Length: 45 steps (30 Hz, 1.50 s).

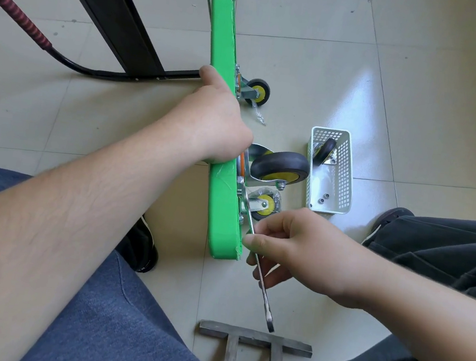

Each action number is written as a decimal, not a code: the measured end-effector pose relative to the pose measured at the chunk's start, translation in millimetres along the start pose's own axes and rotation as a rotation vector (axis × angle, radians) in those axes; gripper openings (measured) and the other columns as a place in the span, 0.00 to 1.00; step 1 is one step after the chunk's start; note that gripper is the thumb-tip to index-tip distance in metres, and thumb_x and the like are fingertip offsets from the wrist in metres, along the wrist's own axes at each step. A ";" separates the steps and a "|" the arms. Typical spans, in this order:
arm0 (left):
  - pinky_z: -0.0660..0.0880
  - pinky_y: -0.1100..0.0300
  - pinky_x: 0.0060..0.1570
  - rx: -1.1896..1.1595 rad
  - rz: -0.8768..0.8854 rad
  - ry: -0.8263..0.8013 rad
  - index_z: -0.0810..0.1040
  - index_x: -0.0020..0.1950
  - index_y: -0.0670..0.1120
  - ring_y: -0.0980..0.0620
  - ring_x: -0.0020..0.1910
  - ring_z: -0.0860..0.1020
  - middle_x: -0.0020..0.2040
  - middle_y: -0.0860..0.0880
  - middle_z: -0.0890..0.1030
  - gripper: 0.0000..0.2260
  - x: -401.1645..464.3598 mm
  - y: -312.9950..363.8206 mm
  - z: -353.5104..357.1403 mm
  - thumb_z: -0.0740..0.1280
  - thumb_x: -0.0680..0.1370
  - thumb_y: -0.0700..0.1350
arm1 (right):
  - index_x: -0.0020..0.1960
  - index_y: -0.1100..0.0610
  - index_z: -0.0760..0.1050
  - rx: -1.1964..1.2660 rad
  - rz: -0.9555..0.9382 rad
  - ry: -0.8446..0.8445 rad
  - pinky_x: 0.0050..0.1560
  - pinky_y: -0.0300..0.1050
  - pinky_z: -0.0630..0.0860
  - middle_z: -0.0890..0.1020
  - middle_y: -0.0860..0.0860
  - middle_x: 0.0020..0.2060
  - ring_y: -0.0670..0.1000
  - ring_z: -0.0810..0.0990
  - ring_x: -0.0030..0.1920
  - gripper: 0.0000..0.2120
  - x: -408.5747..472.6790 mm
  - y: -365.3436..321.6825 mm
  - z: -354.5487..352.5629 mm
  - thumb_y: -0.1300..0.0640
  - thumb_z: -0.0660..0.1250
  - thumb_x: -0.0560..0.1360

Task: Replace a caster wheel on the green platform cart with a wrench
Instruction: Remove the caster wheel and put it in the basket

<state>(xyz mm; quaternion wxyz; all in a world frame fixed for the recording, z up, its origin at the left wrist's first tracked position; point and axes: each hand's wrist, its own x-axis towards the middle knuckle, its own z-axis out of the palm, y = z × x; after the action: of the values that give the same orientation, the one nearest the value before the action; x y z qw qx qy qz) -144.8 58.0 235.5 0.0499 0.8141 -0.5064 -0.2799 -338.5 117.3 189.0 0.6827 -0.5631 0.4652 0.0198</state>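
Your green platform cart (221, 208) stands tipped on its edge through the middle of the frame, its underside turned to the right so the casters can be reached. Your left hand (220, 119) grips the upper edge of the deck, thumb (210, 74) stretched along the green rim and the other fingers wrapped over the far side out of sight; the hold appears meant to steady the cart against the pull of the tool. Your right hand (291, 246), lower centre, pinches the shank of the wrench (259, 267) between thumb and curled fingers, its upper end set at the mounting plate of the small caster (263, 204) near the cart's lower corner; whether it is seated on a nut cannot be told. A larger caster wheel (281, 166) sits just above it. To the right, a white perforated basket (346, 169) on the tiled floor holds a spare caster (324, 152) and loose nuts (324, 198), kept close at hand, likely for the swap.
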 end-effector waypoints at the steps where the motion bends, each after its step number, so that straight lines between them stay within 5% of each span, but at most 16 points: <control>1: 0.58 0.57 0.24 -0.002 0.005 0.008 0.47 0.79 0.32 0.48 0.31 0.68 0.40 0.41 0.71 0.35 0.0 -0.1 -0.1 0.64 0.80 0.42 | 0.46 0.70 0.79 0.027 0.002 -0.005 0.42 0.49 0.85 0.83 0.68 0.44 0.57 0.84 0.38 0.15 -1.5 -3.3 0.2 0.57 0.69 0.81; 4: 0.57 0.58 0.20 -0.007 -0.005 -0.003 0.46 0.78 0.32 0.48 0.32 0.69 0.41 0.39 0.73 0.35 0.0 1.4 -0.3 0.63 0.80 0.41 | 0.48 0.72 0.78 0.112 0.022 -0.028 0.41 0.48 0.84 0.82 0.72 0.45 0.59 0.83 0.38 0.16 -4.6 -11.1 0.6 0.57 0.68 0.81; 11: 0.57 0.57 0.24 -0.021 -0.012 -0.005 0.44 0.79 0.31 0.48 0.33 0.70 0.45 0.38 0.73 0.35 -0.5 2.5 -1.8 0.62 0.80 0.41 | 0.48 0.72 0.78 0.214 0.044 -0.073 0.36 0.42 0.80 0.81 0.61 0.38 0.58 0.81 0.37 0.17 -3.7 -19.8 1.2 0.57 0.67 0.82; 15: 0.57 0.57 0.23 -0.023 -0.011 -0.014 0.46 0.79 0.32 0.48 0.32 0.68 0.47 0.35 0.75 0.34 -2.8 3.5 -2.0 0.62 0.80 0.41 | 0.43 0.65 0.80 0.218 0.022 -0.067 0.36 0.43 0.81 0.81 0.60 0.36 0.58 0.81 0.37 0.13 -1.8 -22.1 2.4 0.57 0.67 0.82; 20: 0.58 0.56 0.24 0.056 0.009 -0.028 0.46 0.78 0.31 0.44 0.39 0.72 0.63 0.28 0.77 0.32 -2.0 2.7 0.1 0.61 0.82 0.41 | 0.44 0.65 0.79 0.202 0.019 -0.075 0.37 0.45 0.82 0.80 0.59 0.36 0.58 0.80 0.37 0.12 1.1 -19.9 0.9 0.58 0.67 0.82; 27: 0.61 0.59 0.28 -0.002 0.004 0.061 0.57 0.78 0.36 0.49 0.31 0.67 0.38 0.45 0.69 0.33 -1.6 0.1 -0.3 0.69 0.78 0.44 | 0.47 0.65 0.80 0.028 -0.045 0.004 0.51 0.57 0.85 0.79 0.57 0.37 0.54 0.82 0.40 0.11 19.7 3.3 -1.8 0.56 0.70 0.81; 31: 0.56 0.57 0.22 0.046 -0.016 0.001 0.48 0.77 0.32 0.47 0.34 0.69 0.43 0.41 0.70 0.32 -2.0 3.0 -2.2 0.62 0.80 0.41 | 0.48 0.59 0.81 -0.082 -0.117 0.045 0.55 0.60 0.83 0.79 0.55 0.38 0.51 0.80 0.41 0.10 32.3 12.3 -4.2 0.52 0.71 0.80; 36: 0.61 0.60 0.28 -0.005 0.004 0.089 0.58 0.77 0.36 0.50 0.31 0.66 0.37 0.48 0.66 0.33 2.3 -3.2 3.0 0.70 0.78 0.44 | 0.48 0.56 0.81 -0.173 -0.186 0.092 0.57 0.61 0.81 0.81 0.59 0.42 0.48 0.78 0.40 0.07 39.0 16.6 -4.3 0.52 0.71 0.80; 42: 0.61 0.62 0.29 -0.017 0.015 0.085 0.59 0.77 0.37 0.51 0.31 0.66 0.37 0.48 0.66 0.33 4.2 -4.6 5.3 0.70 0.77 0.45 | 0.45 0.51 0.79 -0.252 -0.208 0.134 0.53 0.57 0.79 0.78 0.51 0.36 0.48 0.74 0.37 0.07 39.6 17.3 -2.4 0.52 0.69 0.81; 45: 0.60 0.60 0.28 -0.030 0.021 0.090 0.57 0.77 0.36 0.49 0.32 0.68 0.41 0.44 0.73 0.33 1.4 -3.0 1.9 0.68 0.78 0.44 | 0.45 0.53 0.79 -0.227 -0.179 0.124 0.55 0.60 0.81 0.79 0.49 0.36 0.48 0.76 0.38 0.08 39.0 17.9 -2.3 0.51 0.70 0.80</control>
<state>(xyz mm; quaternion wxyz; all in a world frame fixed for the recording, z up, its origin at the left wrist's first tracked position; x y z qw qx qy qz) -142.9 58.6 232.3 0.0877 0.8196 -0.5079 -0.2502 -327.7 102.6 150.1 0.5838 -0.6761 0.4489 -0.0236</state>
